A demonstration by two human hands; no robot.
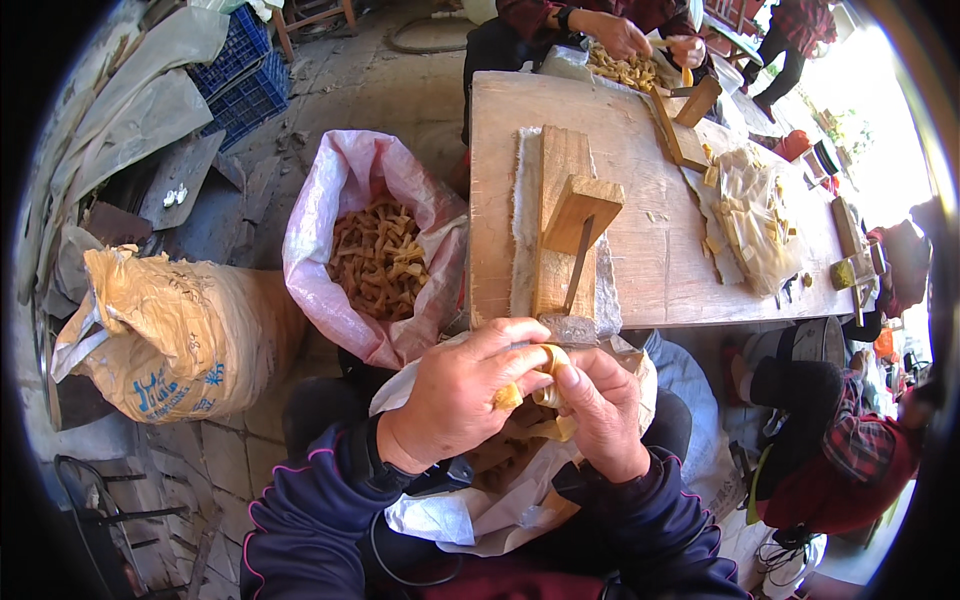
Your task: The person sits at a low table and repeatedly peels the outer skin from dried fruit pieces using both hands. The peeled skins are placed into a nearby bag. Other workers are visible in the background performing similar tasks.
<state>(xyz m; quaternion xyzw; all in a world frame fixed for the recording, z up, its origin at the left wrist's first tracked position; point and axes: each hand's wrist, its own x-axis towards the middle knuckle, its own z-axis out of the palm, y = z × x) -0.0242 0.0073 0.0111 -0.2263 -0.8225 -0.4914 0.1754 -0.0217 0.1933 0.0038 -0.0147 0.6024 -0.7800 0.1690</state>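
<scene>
Both hands are over an open sack in my lap, with similar yellowish pieces inside. A flat yellow strip, looped and curled, runs between my fingers. My left hand grips it from one side, and a stubby yellow end pokes out below those fingers. On the other side my right hand pinches the loop between thumb and fingers. Just beyond my fingertips is a wooden jig on a cloth at the table edge. It carries a tilted wood block, a thin metal bar and a dull metal piece.
A pink-white woven sack of knotted brown pieces stands left of the plywood table. Beside it is a tan paper sack. A clear plastic bag and a second wooden jig lie on the table. Other people sit around it.
</scene>
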